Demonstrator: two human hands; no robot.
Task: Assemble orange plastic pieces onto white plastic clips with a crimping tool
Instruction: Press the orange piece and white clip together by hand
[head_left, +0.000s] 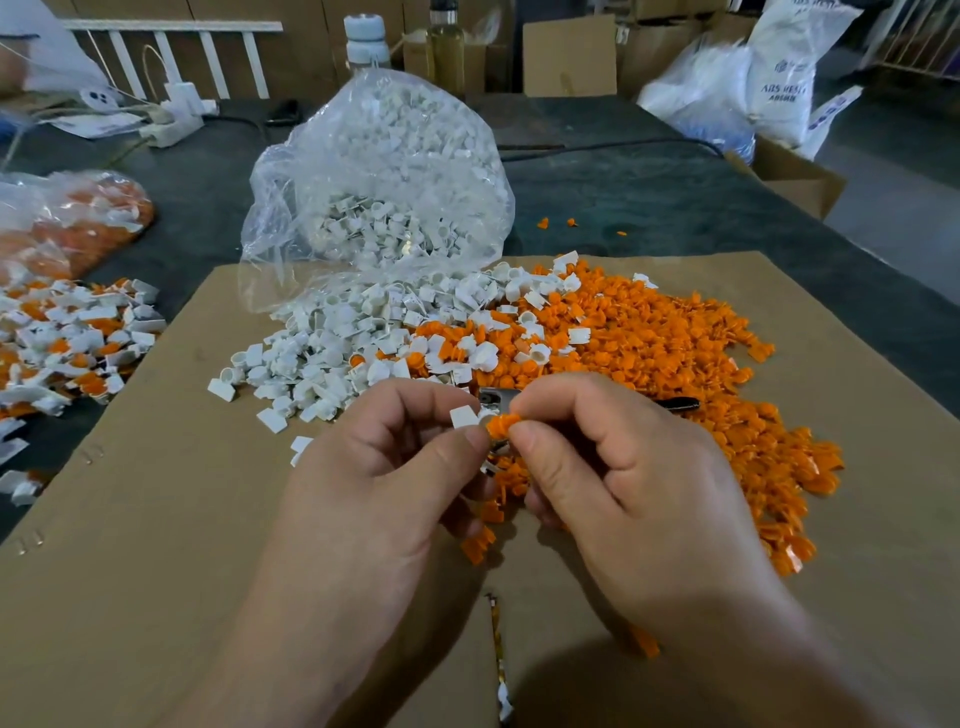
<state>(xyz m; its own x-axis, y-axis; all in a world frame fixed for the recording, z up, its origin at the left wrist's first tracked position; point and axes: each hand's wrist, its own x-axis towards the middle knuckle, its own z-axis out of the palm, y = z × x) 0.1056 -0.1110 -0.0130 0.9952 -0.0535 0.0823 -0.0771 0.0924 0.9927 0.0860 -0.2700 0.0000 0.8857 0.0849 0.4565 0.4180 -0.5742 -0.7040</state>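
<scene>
Parts in white and orange (78, 343) lie heaped at the left edge of the dark worktop (649, 197), with a clear bag of orange pieces (78, 223) beyond them. On the brown cardboard sheet (156, 571), a clear plastic bag of white clips (379, 182) lies open at the far side, and a loose heap of white clips (322, 343) spreads from its mouth toward the near side. Near the middle, the left hand (374, 493) has its grip clamped on a small white plastic clip (464, 417), pinched between thumb and forefinger. Just beside it on the right, a small orange plastic piece (503, 422) is pinched in the grip of the right hand (639, 483). Behind the fingers lies a metal crimping tool (496, 399) with a dark handle, mostly hidden. Further right spreads a broad heap of loose orange pieces (675, 353).
</scene>
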